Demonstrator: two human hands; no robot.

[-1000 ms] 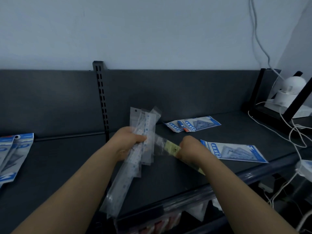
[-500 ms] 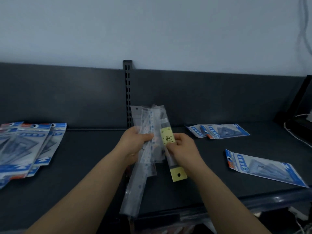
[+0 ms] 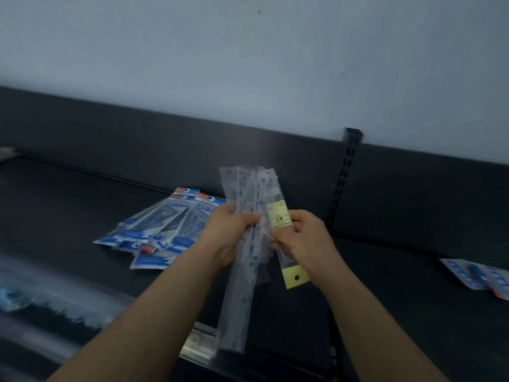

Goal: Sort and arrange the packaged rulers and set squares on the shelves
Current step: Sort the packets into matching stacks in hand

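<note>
Slotted upright (image 3: 344,172) (black, with a column of paired slots), standing against the dark back panel (image 3: 137,139), which runs to either side of it. Above the upright is a pale grey wall (image 3: 275,64), with a small dark speck (image 3: 259,11) high and to its left. Far below and left of the upright are blurred blue shapes (image 3: 16,297) (indistinct) and a pale label strip (image 3: 197,344).

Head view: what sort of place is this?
Probably a stationery shop: a dark retail shelf with a slotted upright, blue set-square packs fanned on it, bagged rulers with hang-holes.
</note>
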